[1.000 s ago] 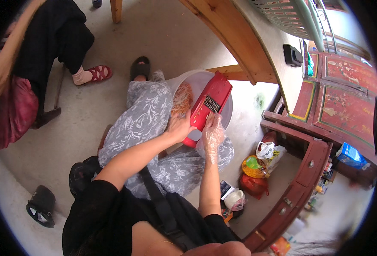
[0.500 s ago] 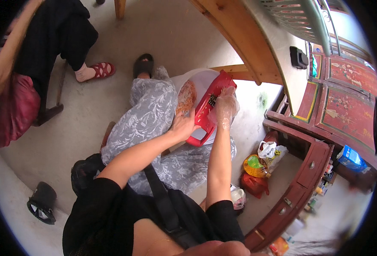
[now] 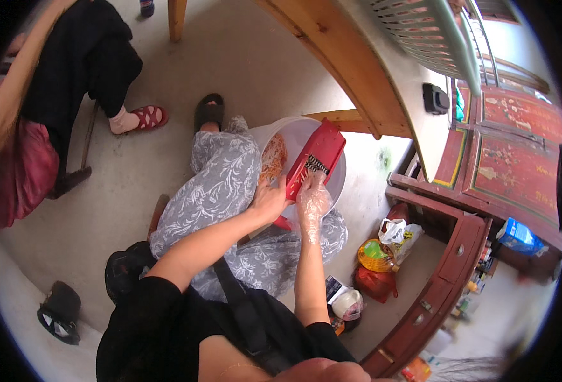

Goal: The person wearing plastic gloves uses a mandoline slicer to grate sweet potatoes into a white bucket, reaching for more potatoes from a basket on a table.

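A red grater [image 3: 325, 140] leans over a white bucket [image 3: 340, 181], tilted toward me. My left hand [image 3: 271, 200] grips the grater by its left edge, fingers closed. In a clear plastic glove, my right hand [image 3: 313, 202] lies on the grater's face just below the toothed metal blade [image 3: 313, 165]. Its fingers are curled, and whatever they press down is hidden. Pale shreds cling around the blade. Orange shreds [image 3: 272, 159] lie in the bucket's left side. The bucket stands between my knees, against grey patterned trousers [image 3: 214, 184].
Another person's leg and red sandal [image 3: 150, 119] are at the left. A wooden table [image 3: 357, 76] overhangs the far right. Bags and a yellow oil bottle [image 3: 376, 255] stand on the floor beside the red drawer cabinet [image 3: 456, 254]. A black bin [image 3: 59, 312] sits at the lower left.
My right hand has slid down the grater toward me, uncovering more of the blade. The view has shifted slightly, and my left hand still holds the grater's edge.
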Available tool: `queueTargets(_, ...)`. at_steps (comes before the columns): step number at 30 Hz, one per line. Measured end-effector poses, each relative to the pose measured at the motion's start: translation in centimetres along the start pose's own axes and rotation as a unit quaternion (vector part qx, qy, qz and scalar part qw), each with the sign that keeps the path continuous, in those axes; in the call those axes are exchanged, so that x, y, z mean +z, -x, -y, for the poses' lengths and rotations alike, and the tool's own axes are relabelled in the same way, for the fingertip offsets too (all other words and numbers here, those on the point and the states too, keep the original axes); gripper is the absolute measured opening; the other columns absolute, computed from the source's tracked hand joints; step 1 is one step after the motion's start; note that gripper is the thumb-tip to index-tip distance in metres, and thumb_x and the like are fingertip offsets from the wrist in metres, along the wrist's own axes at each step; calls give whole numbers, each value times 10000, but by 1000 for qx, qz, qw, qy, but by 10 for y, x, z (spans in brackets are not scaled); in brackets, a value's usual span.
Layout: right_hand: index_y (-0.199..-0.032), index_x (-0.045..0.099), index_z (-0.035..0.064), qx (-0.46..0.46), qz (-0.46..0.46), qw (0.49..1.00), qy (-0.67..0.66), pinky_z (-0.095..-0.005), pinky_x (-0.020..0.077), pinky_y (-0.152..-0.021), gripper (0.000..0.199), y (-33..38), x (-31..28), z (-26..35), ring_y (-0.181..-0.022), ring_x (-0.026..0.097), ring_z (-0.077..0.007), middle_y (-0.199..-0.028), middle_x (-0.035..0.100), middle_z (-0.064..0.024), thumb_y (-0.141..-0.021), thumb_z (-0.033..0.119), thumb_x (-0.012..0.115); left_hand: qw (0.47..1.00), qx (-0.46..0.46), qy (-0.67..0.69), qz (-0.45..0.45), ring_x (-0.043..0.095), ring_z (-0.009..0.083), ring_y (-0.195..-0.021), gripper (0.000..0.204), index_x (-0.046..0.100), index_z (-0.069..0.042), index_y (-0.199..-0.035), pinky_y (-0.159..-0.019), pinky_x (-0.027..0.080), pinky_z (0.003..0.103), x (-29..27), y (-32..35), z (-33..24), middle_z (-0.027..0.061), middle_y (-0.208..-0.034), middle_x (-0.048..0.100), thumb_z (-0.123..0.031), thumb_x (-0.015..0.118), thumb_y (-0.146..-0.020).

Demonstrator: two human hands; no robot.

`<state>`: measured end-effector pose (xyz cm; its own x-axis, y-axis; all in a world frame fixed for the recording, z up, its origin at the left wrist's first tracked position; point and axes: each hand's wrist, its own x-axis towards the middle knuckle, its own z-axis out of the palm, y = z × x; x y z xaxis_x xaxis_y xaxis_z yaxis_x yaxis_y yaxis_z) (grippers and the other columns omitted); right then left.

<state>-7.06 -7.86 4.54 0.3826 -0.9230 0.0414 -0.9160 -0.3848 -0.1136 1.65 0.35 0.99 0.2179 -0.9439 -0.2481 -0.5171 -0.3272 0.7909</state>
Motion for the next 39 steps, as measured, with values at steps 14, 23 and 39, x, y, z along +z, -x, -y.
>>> queueTargets(14, -980, 507, 77, 59, 0, 996, 70, -477, 478, -564, 220, -68, 2, -9, -660, 629, -372, -675, 622, -191, -877, 262, 447, 997, 50, 37, -49, 623, 321, -711, 733, 309, 102, -1247, -840, 374, 400, 23, 2, 2, 164, -733, 638, -325, 662, -767)
queueTargets(23, -1091, 431, 92, 111, 75, 989, 58, -529, 457, -596, 305, -3, 3, -22, -678, 613, -403, -711, 618, -220, -912, 336, 394, 1000, 5, -8, -12, 616, 340, -695, 759, 271, 89, -1284, -830, 387, 426, 15, 8, 5, 184, -676, 614, -356, 632, -786)
queueTargets(39, -1117, 406, 117, 98, 15, 993, -61, -523, 434, -633, 278, -20, -20, -25, -760, 588, -446, -839, 630, -202, -938, 328, 385, 999, 41, -4, -14, 604, 325, -692, 740, 320, 108, -1254, -843, 380, 401, 13, 4, -4, 176, -716, 631, -371, 634, -787)
